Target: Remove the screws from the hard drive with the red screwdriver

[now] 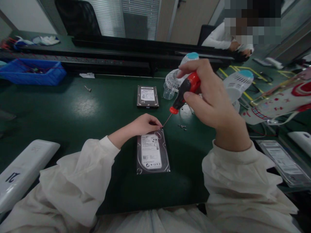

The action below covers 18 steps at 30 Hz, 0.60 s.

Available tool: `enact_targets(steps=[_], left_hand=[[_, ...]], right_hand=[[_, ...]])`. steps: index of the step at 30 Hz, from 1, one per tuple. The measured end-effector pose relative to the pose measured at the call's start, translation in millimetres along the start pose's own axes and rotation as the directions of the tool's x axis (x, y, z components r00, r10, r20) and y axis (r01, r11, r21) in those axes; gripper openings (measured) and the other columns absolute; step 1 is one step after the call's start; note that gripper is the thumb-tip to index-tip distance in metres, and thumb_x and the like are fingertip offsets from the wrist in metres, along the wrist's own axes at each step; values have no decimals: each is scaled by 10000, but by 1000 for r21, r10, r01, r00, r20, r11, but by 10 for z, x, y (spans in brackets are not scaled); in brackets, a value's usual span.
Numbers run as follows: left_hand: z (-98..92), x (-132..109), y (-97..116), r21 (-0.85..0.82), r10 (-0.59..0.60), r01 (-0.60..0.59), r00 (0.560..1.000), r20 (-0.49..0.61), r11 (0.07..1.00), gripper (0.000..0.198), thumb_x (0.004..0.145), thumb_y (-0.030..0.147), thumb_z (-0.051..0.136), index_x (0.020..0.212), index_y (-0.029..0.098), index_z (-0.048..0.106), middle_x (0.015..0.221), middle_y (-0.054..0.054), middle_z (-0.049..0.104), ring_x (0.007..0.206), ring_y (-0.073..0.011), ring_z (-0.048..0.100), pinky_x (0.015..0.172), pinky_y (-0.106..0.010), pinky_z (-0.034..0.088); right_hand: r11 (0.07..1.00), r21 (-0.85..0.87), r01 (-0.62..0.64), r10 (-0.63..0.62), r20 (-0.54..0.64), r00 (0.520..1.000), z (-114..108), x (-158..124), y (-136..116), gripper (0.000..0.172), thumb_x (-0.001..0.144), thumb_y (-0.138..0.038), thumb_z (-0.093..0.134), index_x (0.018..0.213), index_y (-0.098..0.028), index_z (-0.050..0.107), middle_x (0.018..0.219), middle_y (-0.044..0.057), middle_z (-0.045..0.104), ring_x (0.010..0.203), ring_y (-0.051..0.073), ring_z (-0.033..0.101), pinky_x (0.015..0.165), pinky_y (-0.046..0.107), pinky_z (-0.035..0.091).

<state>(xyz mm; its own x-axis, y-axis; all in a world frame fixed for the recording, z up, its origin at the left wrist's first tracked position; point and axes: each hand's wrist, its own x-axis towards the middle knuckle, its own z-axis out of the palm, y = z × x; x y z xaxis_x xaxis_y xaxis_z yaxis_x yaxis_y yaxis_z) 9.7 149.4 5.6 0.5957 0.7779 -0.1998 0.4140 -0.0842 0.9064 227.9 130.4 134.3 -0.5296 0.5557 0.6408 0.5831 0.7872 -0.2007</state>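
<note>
A hard drive (152, 152) lies label up on the dark green mat in front of me. My right hand (209, 97) is closed round the red and black handle of a screwdriver (185, 92), whose tip rests at the drive's far right corner. My left hand (143, 124) sits at the drive's far edge with fingertips pinched beside the screwdriver tip; what they pinch is too small to make out. A few loose screws (182, 127) lie on the mat just right of the tip.
A second hard drive (147, 96) lies farther back. Small white fans (236, 84) stand behind my right hand. A blue bin (32, 72) is at the far left, a white case (23, 170) near left, bagged parts (283, 160) right. Another person sits at back right.
</note>
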Motion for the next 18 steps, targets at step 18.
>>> enact_targets(steps=[18], left_hand=[[23, -7, 75, 16, -2, 3, 1000, -29, 1000, 157, 898, 239, 681, 984, 197, 805, 940, -37, 789, 876, -190, 719, 841, -355, 543]], right_hand=[[995, -96, -10, 1, -91, 996, 2, 9, 19, 361, 895, -404, 693, 1216, -258, 614, 1125, 80, 721, 832, 233, 684, 770, 427, 585]])
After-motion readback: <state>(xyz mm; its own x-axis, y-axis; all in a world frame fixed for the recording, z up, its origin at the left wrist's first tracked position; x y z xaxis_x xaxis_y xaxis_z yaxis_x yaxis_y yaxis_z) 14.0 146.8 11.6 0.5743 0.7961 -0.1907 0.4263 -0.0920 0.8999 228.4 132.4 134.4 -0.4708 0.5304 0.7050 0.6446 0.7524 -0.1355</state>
